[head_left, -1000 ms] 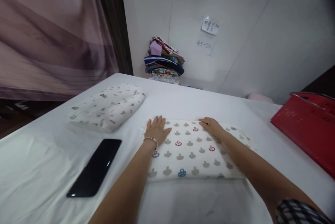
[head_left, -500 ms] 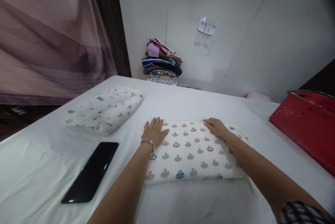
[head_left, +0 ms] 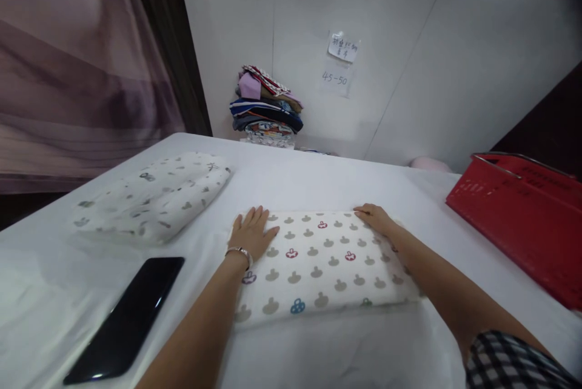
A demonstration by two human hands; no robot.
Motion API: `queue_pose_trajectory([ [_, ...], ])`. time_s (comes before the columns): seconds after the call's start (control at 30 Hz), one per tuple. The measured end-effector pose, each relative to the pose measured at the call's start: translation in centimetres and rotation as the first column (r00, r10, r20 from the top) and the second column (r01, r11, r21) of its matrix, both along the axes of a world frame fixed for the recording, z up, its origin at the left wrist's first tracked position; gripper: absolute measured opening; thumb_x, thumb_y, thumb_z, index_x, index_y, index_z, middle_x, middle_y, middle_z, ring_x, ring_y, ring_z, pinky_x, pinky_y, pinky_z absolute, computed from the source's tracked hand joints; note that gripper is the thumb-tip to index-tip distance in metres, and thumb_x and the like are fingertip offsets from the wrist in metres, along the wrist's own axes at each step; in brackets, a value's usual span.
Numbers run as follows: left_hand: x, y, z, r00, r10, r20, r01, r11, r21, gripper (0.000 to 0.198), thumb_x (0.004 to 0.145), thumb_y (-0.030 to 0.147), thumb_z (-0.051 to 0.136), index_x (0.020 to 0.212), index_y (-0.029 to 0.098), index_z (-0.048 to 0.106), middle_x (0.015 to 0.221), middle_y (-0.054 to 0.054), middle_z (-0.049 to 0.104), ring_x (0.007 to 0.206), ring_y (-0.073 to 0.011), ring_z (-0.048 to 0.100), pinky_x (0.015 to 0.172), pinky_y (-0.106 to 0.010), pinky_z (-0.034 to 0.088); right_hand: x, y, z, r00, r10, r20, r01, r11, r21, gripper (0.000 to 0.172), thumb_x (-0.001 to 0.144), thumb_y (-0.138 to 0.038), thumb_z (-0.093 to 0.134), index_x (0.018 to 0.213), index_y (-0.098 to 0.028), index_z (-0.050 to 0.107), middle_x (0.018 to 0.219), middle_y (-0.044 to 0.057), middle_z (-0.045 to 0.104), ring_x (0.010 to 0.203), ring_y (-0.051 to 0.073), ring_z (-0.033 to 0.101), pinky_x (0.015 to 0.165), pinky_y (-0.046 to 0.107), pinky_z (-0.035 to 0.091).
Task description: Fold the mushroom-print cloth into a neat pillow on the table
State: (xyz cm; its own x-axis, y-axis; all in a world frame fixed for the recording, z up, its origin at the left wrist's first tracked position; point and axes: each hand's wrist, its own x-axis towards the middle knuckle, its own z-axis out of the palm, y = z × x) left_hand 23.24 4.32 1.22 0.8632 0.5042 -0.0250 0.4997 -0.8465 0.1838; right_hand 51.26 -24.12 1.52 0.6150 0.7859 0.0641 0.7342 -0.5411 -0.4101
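A folded white cloth (head_left: 309, 268) with grey, red and blue mushroom prints lies flat on the white-covered table. My left hand (head_left: 251, 234), wearing a bracelet, rests palm down on its far left corner with the fingers spread. At the far right edge, my right hand (head_left: 375, 219) has its fingers together and curled, pinching the cloth's edge. My right forearm covers part of the cloth's right side. Left of it lies a second folded white cloth (head_left: 159, 195) with small grey prints.
A black phone (head_left: 130, 319) lies left of my left forearm. A red basket (head_left: 518, 219) with a metal handle stands on the right. Beyond the table, a stack of folded fabrics (head_left: 266, 110) rises by the wall, near taped paper notes (head_left: 341, 62). A curtain (head_left: 82, 62) hangs at left.
The view has turned slightly right, so most things sit further left in it. The printed flap beyond my right forearm shows less now. Both hands stay on the cloth.
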Motion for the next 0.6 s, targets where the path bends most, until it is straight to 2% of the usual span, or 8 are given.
queue_pose_trajectory([
  [0.1,0.0,0.1,-0.1,1.000,-0.006,0.001,0.006,1.000,0.001,0.067,0.086,0.056,0.022,0.140,0.018,0.030,0.149,-0.005,0.024,0.139,-0.0230,0.015,0.112,-0.049,0.012,0.8,-1.3,0.9,0.998,-0.051,-0.033,0.050,0.998,-0.038,0.038,0.083,-0.045,0.045,0.106,-0.025,0.068,0.100,0.005,0.067,0.093,0.022,0.059,0.087,0.033,0.043],
  [0.2,0.1,0.4,-0.4,1.000,-0.014,0.016,0.013,1.000,0.007,0.067,0.085,0.057,0.023,0.140,0.019,0.031,0.149,-0.005,0.024,0.138,-0.0240,0.016,0.111,-0.050,0.013,2.0,-3.9,1.8,0.988,-0.146,-0.049,0.143,0.987,-0.067,0.034,0.080,-0.041,0.050,0.102,-0.025,0.069,0.098,0.005,0.068,0.094,0.024,0.059,0.091,0.037,0.041],
  [0.33,0.2,0.6,-0.7,0.999,-0.017,0.049,0.016,0.999,0.030,0.065,0.085,0.056,0.025,0.138,0.020,0.034,0.148,-0.006,0.027,0.138,-0.0254,0.018,0.111,-0.051,0.015,3.0,-6.7,1.9,0.958,-0.267,-0.102,0.262,0.963,-0.057,0.033,0.078,-0.037,0.052,0.101,-0.023,0.070,0.098,0.004,0.069,0.093,0.023,0.061,0.086,0.034,0.045],
  [0.47,0.2,0.4,-0.5,1.000,-0.009,0.018,0.008,1.000,0.027,0.066,0.085,0.056,0.025,0.139,0.019,0.032,0.149,-0.005,0.026,0.138,-0.0238,0.017,0.111,-0.049,0.014,3.3,-7.3,1.2,0.926,-0.340,-0.163,0.343,0.939,-0.010,0.034,0.078,-0.037,0.049,0.097,-0.018,0.071,0.094,0.005,0.070,0.086,0.022,0.064,0.076,0.031,0.049],
  [0.6,0.2,0.5,-0.5,1.000,-0.010,0.028,0.009,0.999,0.041,0.066,0.085,0.055,0.025,0.139,0.019,0.032,0.149,-0.005,0.026,0.138,-0.0232,0.017,0.112,-0.049,0.015,3.2,-6.8,0.7,0.902,-0.403,-0.152,0.414,0.909,0.045,0.031,0.075,-0.039,0.051,0.087,-0.018,0.070,0.085,0.005,0.070,0.082,0.023,0.063,0.073,0.031,0.047],
])
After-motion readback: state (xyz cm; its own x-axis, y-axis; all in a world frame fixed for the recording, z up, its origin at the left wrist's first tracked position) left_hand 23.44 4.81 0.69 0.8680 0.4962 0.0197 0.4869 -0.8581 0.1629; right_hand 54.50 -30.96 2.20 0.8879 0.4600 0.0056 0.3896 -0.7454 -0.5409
